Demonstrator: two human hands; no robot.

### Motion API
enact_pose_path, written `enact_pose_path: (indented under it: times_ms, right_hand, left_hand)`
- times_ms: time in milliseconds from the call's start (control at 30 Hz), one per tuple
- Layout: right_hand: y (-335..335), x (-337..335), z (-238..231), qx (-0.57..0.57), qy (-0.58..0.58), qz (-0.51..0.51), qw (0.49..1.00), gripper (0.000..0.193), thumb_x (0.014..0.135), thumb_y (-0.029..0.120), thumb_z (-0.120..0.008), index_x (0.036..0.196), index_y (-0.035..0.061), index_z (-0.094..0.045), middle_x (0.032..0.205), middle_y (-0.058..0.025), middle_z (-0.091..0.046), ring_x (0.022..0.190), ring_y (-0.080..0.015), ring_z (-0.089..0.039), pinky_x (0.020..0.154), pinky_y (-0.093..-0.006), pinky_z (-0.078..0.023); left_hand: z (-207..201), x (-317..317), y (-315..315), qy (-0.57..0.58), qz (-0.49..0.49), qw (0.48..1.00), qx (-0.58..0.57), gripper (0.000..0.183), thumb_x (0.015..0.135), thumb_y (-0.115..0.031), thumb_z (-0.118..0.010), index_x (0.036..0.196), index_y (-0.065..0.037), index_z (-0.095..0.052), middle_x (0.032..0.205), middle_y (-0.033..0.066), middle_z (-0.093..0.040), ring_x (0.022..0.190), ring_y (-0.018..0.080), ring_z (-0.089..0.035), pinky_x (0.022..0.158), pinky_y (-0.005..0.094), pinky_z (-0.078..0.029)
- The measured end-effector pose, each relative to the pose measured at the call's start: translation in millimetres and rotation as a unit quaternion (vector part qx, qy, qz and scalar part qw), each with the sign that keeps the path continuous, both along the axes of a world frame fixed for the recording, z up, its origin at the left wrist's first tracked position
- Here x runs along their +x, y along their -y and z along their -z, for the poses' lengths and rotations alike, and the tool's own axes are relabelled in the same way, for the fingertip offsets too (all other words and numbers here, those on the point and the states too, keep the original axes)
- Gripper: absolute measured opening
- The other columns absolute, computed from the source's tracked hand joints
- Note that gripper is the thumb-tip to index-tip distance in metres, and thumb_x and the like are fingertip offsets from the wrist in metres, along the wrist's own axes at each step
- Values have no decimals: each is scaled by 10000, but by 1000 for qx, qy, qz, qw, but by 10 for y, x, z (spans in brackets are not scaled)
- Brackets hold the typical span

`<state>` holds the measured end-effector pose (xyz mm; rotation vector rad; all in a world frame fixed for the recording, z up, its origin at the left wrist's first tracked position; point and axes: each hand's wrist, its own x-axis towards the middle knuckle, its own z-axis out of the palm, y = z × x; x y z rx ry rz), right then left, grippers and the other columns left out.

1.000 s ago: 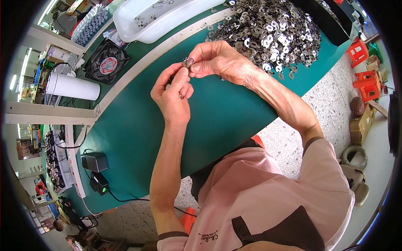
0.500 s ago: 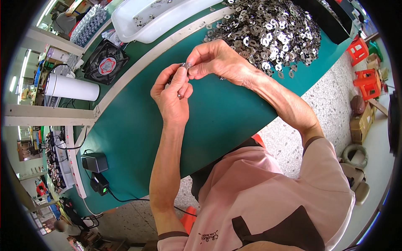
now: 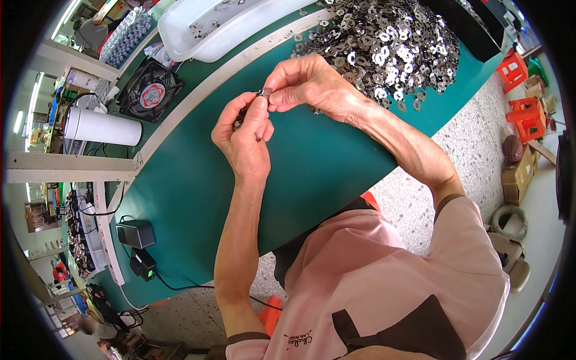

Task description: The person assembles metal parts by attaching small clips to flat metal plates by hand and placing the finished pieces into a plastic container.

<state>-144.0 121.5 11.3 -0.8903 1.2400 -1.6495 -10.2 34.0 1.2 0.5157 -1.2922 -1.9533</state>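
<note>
Over the green mat, my left hand [image 3: 247,139] is closed, with shiny small metal pieces showing between its curled fingers. From the right my right hand [image 3: 317,89] meets it, thumb and forefinger pinched on a small metal piece [image 3: 266,92] at the left thumb's tip. Fingers hide most of that piece, so its full shape cannot be made out. Just beyond my right hand lies a big heap of flat, silvery metal pieces with holes [image 3: 384,45], a few of them strayed toward its near edge.
A white plastic tray [image 3: 210,51] holding a few metal pieces stands behind a pale rail [image 3: 198,96]. Left of it are a black fan [image 3: 151,90] and a white cylinder [image 3: 103,125]. Black power adapters [image 3: 135,234] with cables sit at the table's left. A black bin [image 3: 471,30] is far right.
Both hands have shifted only a little; my left fingers have moved slightly left, and the piece at the fingertips has turned a bit. The heap looks the same.
</note>
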Motion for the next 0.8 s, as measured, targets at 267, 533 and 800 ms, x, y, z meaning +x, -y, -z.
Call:
enact_pose_path:
  times_ms: [267, 533, 800]
  right_hand:
    - [-13, 23, -34, 9, 7, 6, 1000, 122, 769, -14, -649, 889, 9, -641, 829, -45, -659, 761, -112, -614, 724, -244, -499]
    - [-31, 13, -66, 20, -32, -6, 999, 97, 794, 37, -635, 891, 29, -630, 831, -27, -650, 777, -109, -596, 721, -253, -474]
    - [-12, 16, -27, 17, -24, 24, 999, 86, 802, 58, -649, 886, 38, -644, 842, -31, -647, 776, -120, -603, 691, -268, -488]
  left_hand:
    - [26, 8, 55, -11, 25, 996, 84, 115, 833, -54, -657, 912, 22, -622, 691, 29, -535, 510, 64, -401, 463, 226, -304]
    - [-16, 3, 16, 23, 2, 999, 40, 106, 876, -59, -598, 935, 29, -610, 664, 18, -507, 503, 60, -372, 464, 220, -288]
    - [25, 12, 94, 1, 42, 994, 99, 128, 899, -103, -571, 926, 18, -603, 671, -2, -506, 509, 48, -359, 474, 206, -274]
